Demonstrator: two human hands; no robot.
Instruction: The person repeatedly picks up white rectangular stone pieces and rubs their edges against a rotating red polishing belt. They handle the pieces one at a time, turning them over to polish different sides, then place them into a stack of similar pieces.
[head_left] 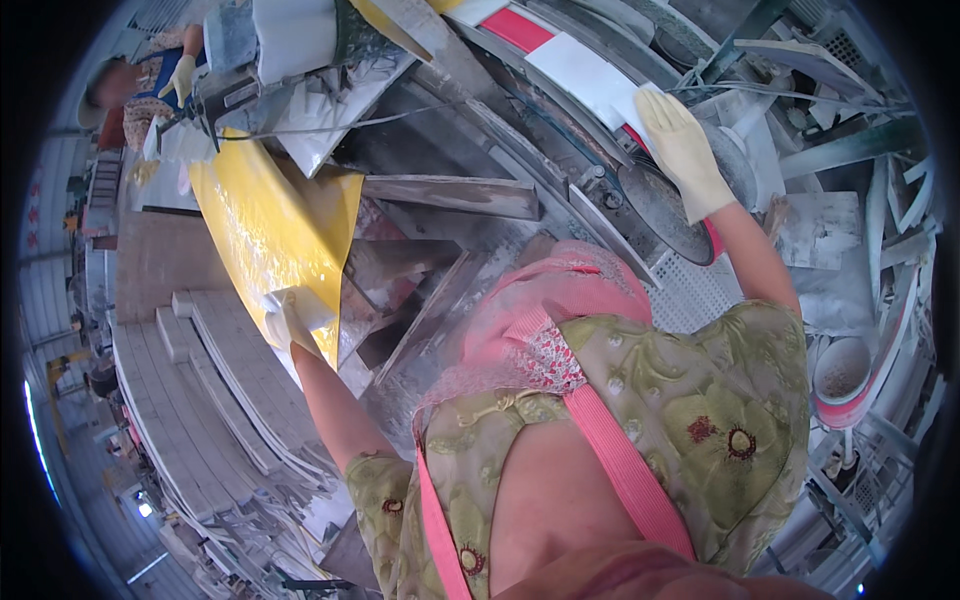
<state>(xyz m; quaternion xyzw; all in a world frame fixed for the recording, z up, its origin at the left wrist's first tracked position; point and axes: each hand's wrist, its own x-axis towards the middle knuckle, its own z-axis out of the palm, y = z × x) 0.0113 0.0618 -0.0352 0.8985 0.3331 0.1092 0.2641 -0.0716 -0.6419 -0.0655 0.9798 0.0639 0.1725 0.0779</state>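
My left hand (288, 326), in a pale glove, is closed around a small white tile (314, 308) over the lower end of a wet yellow sheet (275, 215). My right hand (684, 152), gloved too, lies with fingers stretched out at the right end of a flat white tile (583, 78). That tile rests on a narrow red belt (517, 30), which runs round a dark wheel (668, 212) below my right wrist. Part of the small tile is hidden by my left glove.
Long grey strips (205, 390) are stacked at the left. A wooden board (455, 196) lies between the yellow sheet and the belt. Another person's gloved hand (180, 80) is at the far left. A perforated plate (700, 298) and a round container (843, 368) are at the right.
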